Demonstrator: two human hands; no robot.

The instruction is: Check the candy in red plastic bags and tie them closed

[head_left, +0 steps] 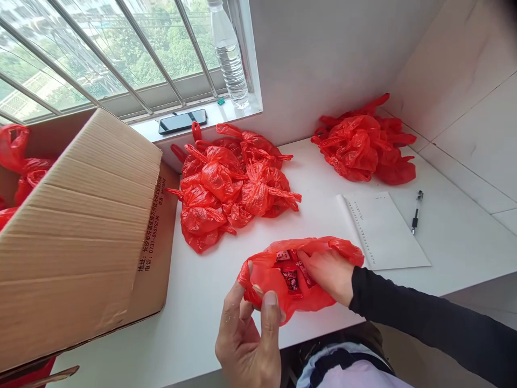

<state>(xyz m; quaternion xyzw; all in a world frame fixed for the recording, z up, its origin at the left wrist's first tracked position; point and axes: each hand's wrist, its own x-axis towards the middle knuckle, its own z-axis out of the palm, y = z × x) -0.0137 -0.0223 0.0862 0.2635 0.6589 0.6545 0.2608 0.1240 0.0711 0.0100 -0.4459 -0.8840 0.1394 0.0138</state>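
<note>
An open red plastic bag point(319, 302) lies near the front edge of the white table point(210, 285). Small red wrapped sweets point(291, 277) show inside it. My left hand point(248, 337) pinches the bag's left rim between thumb and fingers, holding the mouth apart. My right hand point(328, 275), in a black sleeve, reaches into the bag's mouth, its fingers partly hidden among the sweets.
A pile of tied red bags point(232, 183) sits mid-table, another pile point(365, 143) at the back right. A big cardboard box point(81, 226) with red bags inside stands left. A notepad point(382, 229), a pen point(416, 213), a phone point(181, 120) and a water bottle point(230, 54) are nearby.
</note>
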